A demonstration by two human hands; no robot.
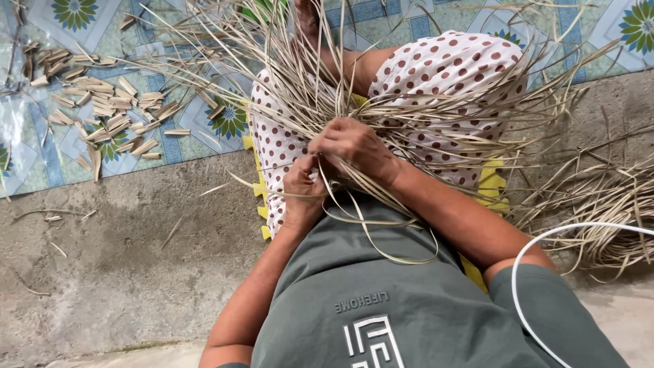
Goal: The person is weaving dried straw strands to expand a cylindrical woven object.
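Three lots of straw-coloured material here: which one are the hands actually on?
The fan of long strips over the lap: both the left hand and right hand grip it. The cut pieces on the mat and the bundle on the concrete lie untouched.

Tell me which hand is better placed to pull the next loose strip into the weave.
Probably the left hand: its fingers already pinch thin strips at the bundle's near edge, where loose ends loop down. The right hand lies over the woven bundle, pressing it in place.
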